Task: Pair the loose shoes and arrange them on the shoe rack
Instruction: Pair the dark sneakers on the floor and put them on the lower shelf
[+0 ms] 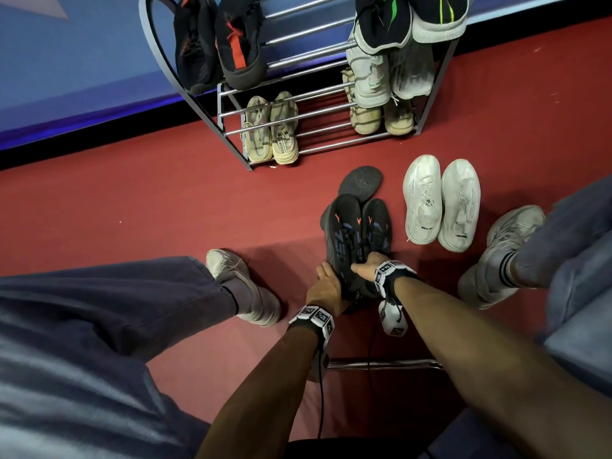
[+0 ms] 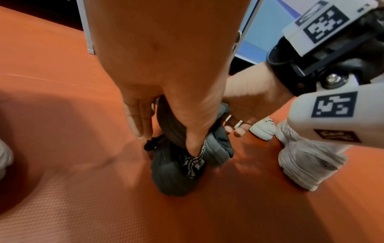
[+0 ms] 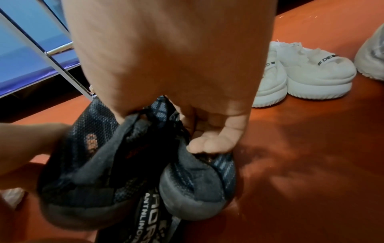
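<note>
Hands are gripping the dark sneakers [image 1: 357, 240] at their soft, light-looking heel collars, left hand [image 1: 326, 286] and right hand [image 1: 366, 266] each curling around one

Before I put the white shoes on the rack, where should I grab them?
Grab the white shoes at the heel ends, probably coming from your side. Their heels point toward you and their toes toward the shoe rack. They sit side by side and touching, so one hand could likely pinch both back collars together. Right now both the left hand and right hand hold the dark shoes.
</note>
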{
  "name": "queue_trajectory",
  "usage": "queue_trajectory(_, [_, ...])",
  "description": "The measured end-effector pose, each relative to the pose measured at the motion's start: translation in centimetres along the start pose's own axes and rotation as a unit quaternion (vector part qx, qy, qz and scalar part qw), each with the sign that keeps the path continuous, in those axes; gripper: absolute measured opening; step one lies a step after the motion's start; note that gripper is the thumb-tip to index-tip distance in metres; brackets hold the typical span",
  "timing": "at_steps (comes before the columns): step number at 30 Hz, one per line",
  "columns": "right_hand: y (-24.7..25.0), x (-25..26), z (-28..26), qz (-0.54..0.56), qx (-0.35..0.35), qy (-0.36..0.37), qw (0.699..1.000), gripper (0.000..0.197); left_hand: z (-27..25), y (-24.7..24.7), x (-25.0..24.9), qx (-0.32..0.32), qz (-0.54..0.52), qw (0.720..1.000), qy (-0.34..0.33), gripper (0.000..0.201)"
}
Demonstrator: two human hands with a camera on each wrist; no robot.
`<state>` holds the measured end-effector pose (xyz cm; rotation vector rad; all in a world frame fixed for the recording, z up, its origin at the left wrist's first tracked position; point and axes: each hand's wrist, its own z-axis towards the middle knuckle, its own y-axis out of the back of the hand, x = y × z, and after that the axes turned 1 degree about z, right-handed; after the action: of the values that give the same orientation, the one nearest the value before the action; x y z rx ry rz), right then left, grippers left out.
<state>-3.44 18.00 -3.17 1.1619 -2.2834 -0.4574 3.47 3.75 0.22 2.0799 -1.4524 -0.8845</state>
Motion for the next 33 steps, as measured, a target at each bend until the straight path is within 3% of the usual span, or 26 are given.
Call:
queue_trajectory(9, [-0.3, -0.2, 0.2, 0.022, 0.003, 0.01, 1.0, 0.047, 0.5, -0.2, 1.0, 0.028, -0.099, 0.995, 0.003, 0.133])
queue_trajectory(14, [-1.6, -1.7, 0.5, 0.052, -0.02, 0.015, 0.998, 0.037, 1.7, -0.6, 2.2, 0.012, -0.22, 0.975, 0.02, 0.106])
queue_trajectory(18, [-1.8, -0.8, -0.4, 0.071, -0.066, -0.027, 0.995, 0.071, 3.0, -1.9, 2.5, 0.01, -0.261, 0.964, 0.043, 0.113])
queue_trajectory(20, [-1.9, -0.2, 0.0, 0.064, -0.072, -0.039, 0.995, 0.08, 3.5, -2.7, 2.8, 0.007, -0.281, 0.958, 0.051, 0.115])
queue_trajectory(23, [-1.3, 0.2, 0.2, 0.068, -0.053, -0.054, 0.995, 0.084, 3.4, -2.5, 2.6, 0.01, -0.272, 0.961, 0.037, 0.116])
queue_trajectory(26, [-0.8, -0.5, 1.4, 0.113, 0.009, -0.047, 0.992, 0.089, 4.8, -4.1, 3.6, 0.0, -0.283, 0.959, 0.031, 0.113])
queue_trajectory(29, [-2.7, -3.0, 6.3, 0.159, 0.004, -0.072, 0.985, 0.137, 5.7, -5.0, 4.1, 0.004, -0.294, 0.955, 0.037, 0.112])
queue_trajectory(30, [-3.1, -3.4, 7.1, 0.167, 0.006, -0.082, 0.982, 0.138, 5.1, -4.4, 3.7, 0.002, -0.288, 0.957, 0.034, 0.113])
queue_trajectory(33, [-2.1, -1.9, 3.4, 0.193, 0.004, -0.056, 0.98, 0.109, 3.7, -2.7, 2.9, -0.003, -0.289, 0.957, 0.024, 0.115])
